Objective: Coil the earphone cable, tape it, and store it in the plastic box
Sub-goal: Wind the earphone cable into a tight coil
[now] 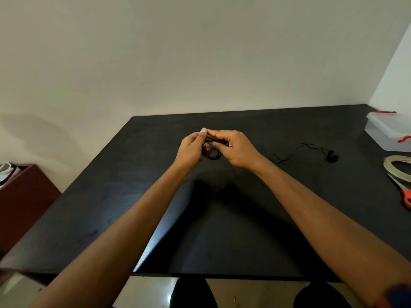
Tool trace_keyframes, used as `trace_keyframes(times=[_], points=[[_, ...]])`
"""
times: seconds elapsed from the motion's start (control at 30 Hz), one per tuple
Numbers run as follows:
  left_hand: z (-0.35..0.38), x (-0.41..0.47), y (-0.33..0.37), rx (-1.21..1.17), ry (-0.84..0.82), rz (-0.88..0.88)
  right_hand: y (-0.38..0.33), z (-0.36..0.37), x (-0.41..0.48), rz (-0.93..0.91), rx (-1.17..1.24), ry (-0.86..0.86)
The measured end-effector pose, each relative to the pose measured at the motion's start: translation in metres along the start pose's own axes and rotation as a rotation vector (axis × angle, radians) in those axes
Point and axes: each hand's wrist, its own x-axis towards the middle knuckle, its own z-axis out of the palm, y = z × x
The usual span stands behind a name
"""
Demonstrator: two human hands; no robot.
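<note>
Pinching the cable coil (213, 156) with our left hand (190, 150) and right hand (234, 147) above the table (222, 218); earbuds (331, 155) lie off right. We'd feed slack in slowly and keep loops even and snug.

hands: left hand (189, 150), right hand (235, 150) bare | forearms (124, 218) bare | sleeve (398, 294): dark blue, blurred, right arm, 5 o'clock | trousers (191, 294): black, 6 o'clock

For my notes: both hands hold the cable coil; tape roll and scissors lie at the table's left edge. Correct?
No: the head view shows tape roll and scissors at the table's right edge. Left hand and right hand do hold the cable coil.
</note>
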Motion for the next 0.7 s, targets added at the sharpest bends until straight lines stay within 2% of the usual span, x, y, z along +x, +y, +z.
trace_keyframes(times=[0.13,0.33,0.43,0.57,0.7], points=[[-0.001,0.001,0.002,0.219,-0.062,0.185,0.001,-0.012,0.006,0.028,-0.078,-0.121],[0.003,0.000,-0.004,0.619,0.031,0.407,0.000,-0.016,0.011,0.012,-0.107,-0.134],[0.003,0.000,-0.004,0.647,0.067,0.463,0.000,-0.011,0.008,0.012,0.010,-0.080],[0.007,-0.002,-0.005,0.573,0.147,0.478,-0.002,-0.002,0.003,0.126,0.292,-0.012],[0.011,-0.005,-0.006,0.482,0.212,0.488,-0.007,-0.001,0.002,0.252,0.582,-0.056]])
